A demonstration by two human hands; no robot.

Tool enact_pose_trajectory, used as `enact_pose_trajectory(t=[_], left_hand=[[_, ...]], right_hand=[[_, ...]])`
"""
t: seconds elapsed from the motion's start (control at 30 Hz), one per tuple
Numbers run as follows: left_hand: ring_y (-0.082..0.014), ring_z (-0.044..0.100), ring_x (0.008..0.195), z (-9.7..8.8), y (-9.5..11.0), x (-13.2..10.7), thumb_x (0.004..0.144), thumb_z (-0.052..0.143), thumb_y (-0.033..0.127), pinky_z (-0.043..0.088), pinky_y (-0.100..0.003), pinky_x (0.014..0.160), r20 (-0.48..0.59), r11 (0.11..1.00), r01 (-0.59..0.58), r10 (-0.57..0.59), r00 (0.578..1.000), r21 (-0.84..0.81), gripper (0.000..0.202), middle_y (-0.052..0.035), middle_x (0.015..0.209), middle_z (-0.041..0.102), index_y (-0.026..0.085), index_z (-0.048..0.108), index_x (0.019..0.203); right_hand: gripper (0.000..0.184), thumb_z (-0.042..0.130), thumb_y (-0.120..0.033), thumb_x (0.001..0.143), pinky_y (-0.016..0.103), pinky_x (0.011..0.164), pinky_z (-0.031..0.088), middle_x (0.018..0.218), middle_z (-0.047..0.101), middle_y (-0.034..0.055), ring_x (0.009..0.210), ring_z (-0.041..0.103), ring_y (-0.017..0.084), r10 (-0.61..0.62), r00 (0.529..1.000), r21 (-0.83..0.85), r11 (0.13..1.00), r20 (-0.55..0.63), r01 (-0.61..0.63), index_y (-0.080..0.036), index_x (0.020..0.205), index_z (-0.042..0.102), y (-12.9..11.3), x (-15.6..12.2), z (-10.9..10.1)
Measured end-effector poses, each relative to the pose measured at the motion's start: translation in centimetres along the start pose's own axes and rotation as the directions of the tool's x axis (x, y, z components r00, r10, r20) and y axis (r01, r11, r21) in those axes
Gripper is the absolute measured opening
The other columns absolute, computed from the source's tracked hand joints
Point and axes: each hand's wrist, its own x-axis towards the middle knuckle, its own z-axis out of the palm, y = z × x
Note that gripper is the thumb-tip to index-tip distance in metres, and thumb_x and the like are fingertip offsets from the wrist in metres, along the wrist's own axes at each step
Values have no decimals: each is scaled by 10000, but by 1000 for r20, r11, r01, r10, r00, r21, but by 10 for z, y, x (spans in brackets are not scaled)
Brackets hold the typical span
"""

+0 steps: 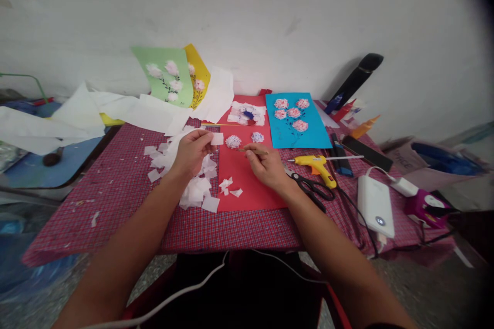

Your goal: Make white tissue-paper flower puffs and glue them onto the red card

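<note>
My left hand (pixel 195 149) pinches a small white paper square (pixel 217 139) by its left side, above the edge of the red sheet (pixel 252 185). In my right hand (pixel 265 164) is a thin wooden stick (pixel 243 150), its tip pointing left, just below a round paper flower (pixel 233 142) with dark specks. A second, blue-specked paper flower (pixel 257 137) sits to the right of it on the red sheet. Loose white paper squares (pixel 196 190) are heaped under and beside my left hand. Several crumpled paper scraps (pixel 227 185) lie on the red sheet.
A stained paper pad (pixel 247 114) lies at the back. To the right are a blue flower card (pixel 299 128), a yellow glue gun (pixel 314 163), black scissors (pixel 311 185) and a white power bank (pixel 375 205) with cables. Green card (pixel 165 72) leans on the wall.
</note>
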Motion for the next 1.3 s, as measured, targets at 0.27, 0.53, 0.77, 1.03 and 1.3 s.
enact_pose_trajectory(t=[0.27, 0.53, 0.77, 1.03, 1.3], left_hand=[[-114, 619, 598, 0, -1, -1, 681, 844, 272, 539, -281, 636, 35, 1000, 10, -10, 999, 9, 234, -13, 698, 650, 143, 681, 789], [-117, 624, 614, -1, -2, -1, 689, 844, 269, 545, -286, 646, 50, 1000, 18, -19, 999, 8, 224, -19, 711, 660, 138, 690, 784], [-117, 628, 624, -2, -4, -1, 700, 844, 267, 550, -289, 663, 58, 1000, 26, -27, 998, 14, 220, -13, 712, 653, 141, 690, 793], [-114, 626, 626, -3, -5, 0, 694, 842, 255, 554, -290, 669, 55, 999, 41, -41, 998, 9, 221, -21, 736, 656, 137, 698, 813], [-113, 621, 625, -1, -4, -1, 687, 844, 258, 555, -288, 670, 54, 999, 50, -51, 997, 16, 216, -22, 724, 659, 140, 696, 791]], right_hand=[[251, 509, -311, 1000, 370, 848, 572, 1066, 783, 76, 956, 736, 227, 1, 1000, 57, 998, 9, -1, -225, 1133, 703, -4, 0, -2], [275, 507, -301, 1007, 388, 901, 575, 1115, 778, 95, 1026, 737, 229, -17, 999, 116, 993, 45, 12, -207, 1187, 692, -5, -1, -2], [285, 499, -311, 1011, 387, 877, 588, 1129, 778, 75, 1015, 736, 224, 1, 999, 111, 994, 54, -7, -246, 1213, 690, -8, 0, -3], [286, 484, -310, 1016, 372, 882, 569, 1108, 774, 71, 997, 728, 214, -37, 998, 83, 996, 41, 33, -250, 1213, 683, -4, -1, -2], [236, 479, -296, 1008, 378, 862, 551, 1013, 760, 94, 960, 713, 234, -88, 994, -1, 996, -60, 88, -226, 1058, 699, 0, 0, 1]])
